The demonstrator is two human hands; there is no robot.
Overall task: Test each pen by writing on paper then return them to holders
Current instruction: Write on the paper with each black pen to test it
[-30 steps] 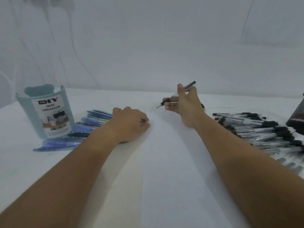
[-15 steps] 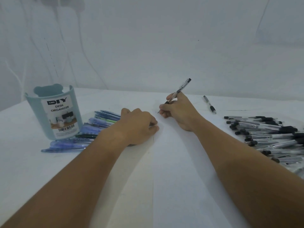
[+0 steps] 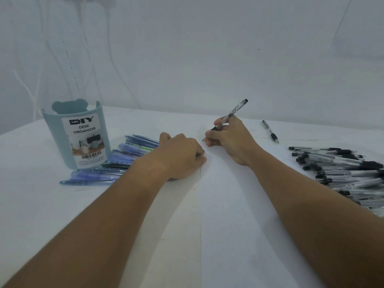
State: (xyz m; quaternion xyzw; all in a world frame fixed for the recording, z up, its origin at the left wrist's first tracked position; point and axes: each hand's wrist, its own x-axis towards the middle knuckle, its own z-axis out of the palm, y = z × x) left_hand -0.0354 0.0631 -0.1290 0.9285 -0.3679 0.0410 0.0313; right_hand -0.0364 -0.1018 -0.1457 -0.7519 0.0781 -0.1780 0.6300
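- At the sheet's far end, your right hand (image 3: pixel 230 140) pinches the clear black-grip ballpoint pen (image 3: pixel 229 116) low on the grip, tip at the white paper sheet (image 3: pixel 239 215). Looks light, stiff, slick barrel, so hold the rubber.
- Left hand (image 3: pixel 180 156) curled, fist on the paper; can't tell if it holds anything.
- Pale-blue plastic desk organizer (image 3: pixel 76 140) on the worktop (image 3: pixel 31 204): contents not visible; blue pens (image 3: pixel 116 163) lie loose beside it.

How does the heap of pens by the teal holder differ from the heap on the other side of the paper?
The pens by the desk organizer are blue, with a green one among them; the right-hand pile is clear-barrelled with black grips and ends. The blue pile lies beside the left hand, partly hidden behind it; the clear pile lies apart from the right hand. Both lie loose on the table, outside the organizer.
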